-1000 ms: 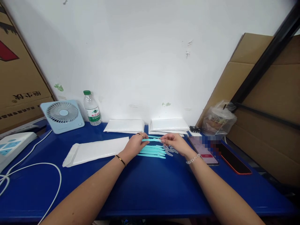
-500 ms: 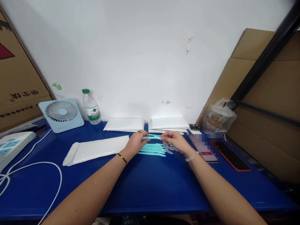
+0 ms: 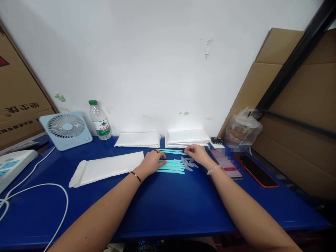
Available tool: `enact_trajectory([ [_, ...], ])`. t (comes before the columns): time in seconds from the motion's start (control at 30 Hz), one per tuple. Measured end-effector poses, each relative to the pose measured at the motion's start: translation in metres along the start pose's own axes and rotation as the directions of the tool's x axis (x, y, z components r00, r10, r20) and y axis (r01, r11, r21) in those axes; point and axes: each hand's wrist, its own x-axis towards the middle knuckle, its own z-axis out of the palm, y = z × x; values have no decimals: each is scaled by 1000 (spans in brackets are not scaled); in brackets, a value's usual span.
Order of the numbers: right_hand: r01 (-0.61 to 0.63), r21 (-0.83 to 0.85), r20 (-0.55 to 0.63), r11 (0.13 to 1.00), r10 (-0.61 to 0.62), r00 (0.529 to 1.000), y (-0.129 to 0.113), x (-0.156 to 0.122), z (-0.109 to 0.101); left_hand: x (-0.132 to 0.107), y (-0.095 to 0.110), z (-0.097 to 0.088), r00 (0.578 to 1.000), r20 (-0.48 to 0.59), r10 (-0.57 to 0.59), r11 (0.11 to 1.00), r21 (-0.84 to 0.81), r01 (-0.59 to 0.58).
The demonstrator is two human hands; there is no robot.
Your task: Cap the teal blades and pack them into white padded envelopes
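Note:
Several slim turquoise sticks point(image 3: 172, 167), shaped like eyebrow razors, lie side by side on the blue table point(image 3: 168, 206). A couple more turquoise sticks point(image 3: 172, 151) rest just behind them. My left hand point(image 3: 153, 161) is over the left ends of the sticks, its thumb apart from the curved fingers. At the right end of the rear sticks, my right hand point(image 3: 195, 154) has thumb and forefinger pinched together; whatever is between them is too small to make out. Small clear plastic pieces point(image 3: 188, 163), like caps, are scattered below my right hand.
A white padded mailer point(image 3: 107, 168) lies left of my left hand. Two stacks of white mailers point(image 3: 138, 139) stand against the wall. Phones point(image 3: 258, 170), a bagged cup point(image 3: 243, 129), a blue fan point(image 3: 67, 129), a bottle point(image 3: 99, 120) and a power strip point(image 3: 15, 164) sit around.
Half a second ago both hands held one turquoise stick between them. Now the rear sticks lie on the table, my left thumb and fingers have parted, and my right hand has shifted slightly right.

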Motion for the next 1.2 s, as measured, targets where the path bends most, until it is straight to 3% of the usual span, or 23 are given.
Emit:
enact_trajectory([
  [0.1,53,-89,77,995,-46,996,-6,-6,0,1,1,2,997,40,-65,997,-47,67],
  [0.2,23,-69,145,997,-13,989,-8,-9,3,3,0,4,992,60,-109,990,-84,114],
  [0.37,-14,68,169,998,3,986,-13,-10,0,4,-4,3,993,12,-119,984,-132,119],
  [0.53,-44,248,276,968,-27,961,-24,-15,-8,6,-6,0,989,-29,-144,976,-171,137],
  [0.8,-19,284,283,959,-65,957,-35,-17,5,8,-1,5,995,4,-98,972,-212,96],
  [0.97,-18,224,185,974,-25,982,-23,-8,7,5,4,1,981,-178,-78,996,-50,71],
  [1.1,12,7,84,1000,-12,996,-13,-5,-3,1,3,-3,995,-46,-92,995,28,93],
  [1.2,40,-105,205,994,-18,979,-17,-10,-9,1,1,-2,992,51,-118,993,11,117],
])
